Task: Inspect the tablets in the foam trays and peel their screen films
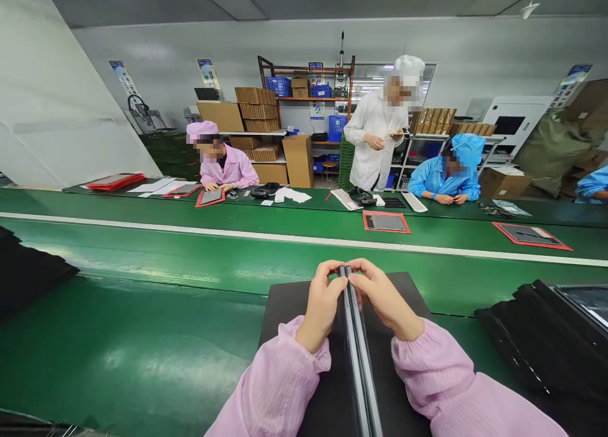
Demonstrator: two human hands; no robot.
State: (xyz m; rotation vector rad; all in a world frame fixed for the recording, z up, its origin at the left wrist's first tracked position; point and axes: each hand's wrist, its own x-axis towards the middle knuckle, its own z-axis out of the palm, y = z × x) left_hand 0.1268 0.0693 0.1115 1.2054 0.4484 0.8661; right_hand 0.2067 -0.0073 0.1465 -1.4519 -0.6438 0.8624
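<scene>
Two thin, dark grey tablet-like slabs [360, 361] stand on edge, side by side, with a narrow gap between them. Whether they are joined is not clear. My left hand [320, 304] grips their far end from the left, thumb and fingers closed near the top corner. From the right, my right hand [386, 301] pinches the same end, its thumb close to the left one. Some fingertips are hidden behind the slabs. Below both hands lies a black pad [287, 307] on the green work surface [156, 354].
Black sheets or sleeves are stacked at right [546, 342] and left [28, 272]. Across the green belt [237, 244], two seated people [228, 164] [446, 177] work, and a person in white [377, 133] stands. Panels on red mats [387, 221] lie along the far side.
</scene>
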